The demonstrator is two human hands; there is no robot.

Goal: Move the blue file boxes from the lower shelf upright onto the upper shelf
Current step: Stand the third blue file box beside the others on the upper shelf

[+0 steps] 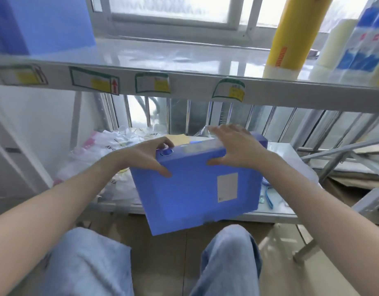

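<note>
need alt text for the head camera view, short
Both hands, the left hand and right hand, grip a blue file box lifted in front of the lower shelf. Above, the upper shelf already holds another blue file box and a yellow roll.

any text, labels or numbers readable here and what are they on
"AY" (upside down, rest hidden): white plastic bag on the lower shelf.
Four green-bordered tags with yellow patches on the upper shelf edge: print too blurred to read; one shows a red arrow.
Pale sticker on the held blue file box: nothing legible.
Blue and white packs, upper right: red marks, blurred.
</note>
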